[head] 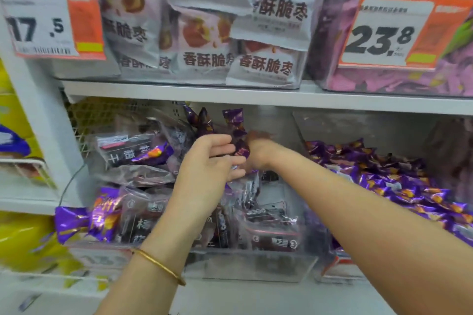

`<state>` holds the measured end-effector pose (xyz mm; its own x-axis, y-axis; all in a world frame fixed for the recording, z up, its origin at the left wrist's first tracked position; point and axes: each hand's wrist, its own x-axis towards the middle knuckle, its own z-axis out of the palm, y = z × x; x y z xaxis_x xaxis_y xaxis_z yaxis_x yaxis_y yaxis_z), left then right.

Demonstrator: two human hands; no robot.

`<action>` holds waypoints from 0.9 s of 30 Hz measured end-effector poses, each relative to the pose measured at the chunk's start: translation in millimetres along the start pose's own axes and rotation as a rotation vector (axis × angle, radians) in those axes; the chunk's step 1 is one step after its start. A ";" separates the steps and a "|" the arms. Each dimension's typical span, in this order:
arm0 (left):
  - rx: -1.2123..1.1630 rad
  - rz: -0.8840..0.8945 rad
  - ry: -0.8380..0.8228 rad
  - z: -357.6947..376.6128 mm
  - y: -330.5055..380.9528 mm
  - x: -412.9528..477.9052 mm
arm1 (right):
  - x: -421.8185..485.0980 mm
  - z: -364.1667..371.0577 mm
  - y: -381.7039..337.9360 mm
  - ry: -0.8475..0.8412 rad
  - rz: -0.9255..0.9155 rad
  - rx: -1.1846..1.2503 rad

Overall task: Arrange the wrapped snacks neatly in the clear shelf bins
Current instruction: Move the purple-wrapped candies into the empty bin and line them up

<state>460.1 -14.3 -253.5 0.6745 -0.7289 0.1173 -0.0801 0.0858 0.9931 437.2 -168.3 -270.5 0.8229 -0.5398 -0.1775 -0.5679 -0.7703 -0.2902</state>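
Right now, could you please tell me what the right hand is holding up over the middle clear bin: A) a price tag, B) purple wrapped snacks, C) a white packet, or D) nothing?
B: the right hand holds a bunch of purple wrapped snacks raised above the middle clear bin, next to the left hand.

You've got a thin gold bangle (160, 266) on your left wrist, a plain smooth band, and both forearms are bare.
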 end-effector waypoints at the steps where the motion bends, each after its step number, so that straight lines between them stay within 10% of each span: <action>1: -0.034 -0.027 0.000 -1.0 1.5 1.6 | 1.7 2.4 1.6 -0.003 -0.002 0.017; 19: 0.035 -0.062 -0.044 -3.4 3.8 -1.0 | -14.5 -20.6 10.4 0.326 0.138 0.223; 27: 0.218 -0.005 -0.242 1.5 -3.3 -5.9 | -98.7 -26.4 4.2 0.125 -0.171 0.874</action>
<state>455.3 -11.2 -257.4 0.4830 -0.8717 0.0826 -0.2498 -0.0467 0.9672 353.1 -127.3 -229.5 0.8576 -0.5137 0.0233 -0.1775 -0.3381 -0.9242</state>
